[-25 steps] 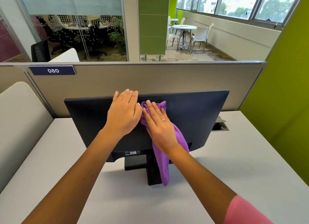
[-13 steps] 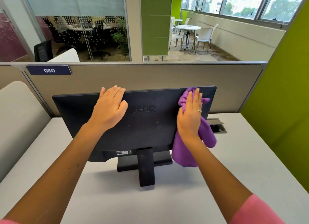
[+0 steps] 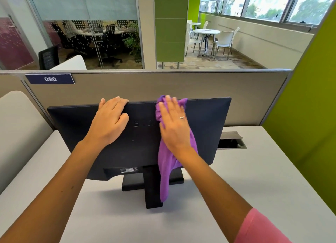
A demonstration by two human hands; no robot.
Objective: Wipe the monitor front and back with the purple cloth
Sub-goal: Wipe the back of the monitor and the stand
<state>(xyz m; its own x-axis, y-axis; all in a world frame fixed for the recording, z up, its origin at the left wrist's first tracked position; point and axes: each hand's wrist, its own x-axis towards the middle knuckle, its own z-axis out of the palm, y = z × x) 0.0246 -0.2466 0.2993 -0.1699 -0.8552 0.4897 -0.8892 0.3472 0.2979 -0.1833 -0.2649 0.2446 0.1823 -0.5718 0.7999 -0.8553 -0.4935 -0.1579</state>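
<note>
The monitor (image 3: pixel 203 130) stands upright on the surface (image 3: pixel 254 179), long axis left to right, back toward the camera, screen facing the partition (image 3: pixel 163 86); left hand (image 3: pixel 109 121) curls over its top edge, right hand (image 3: pixel 172 126) presses the purple cloth (image 3: pixel 164 170) flat against it, fingers straight.

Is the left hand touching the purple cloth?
Apart. The head view shows bare monitor back between the left hand and the purple cloth.

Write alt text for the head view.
A person's right hand presses a purple cloth flat against the back of a black monitor on a white desk, while the left hand holds its top edge.
</note>
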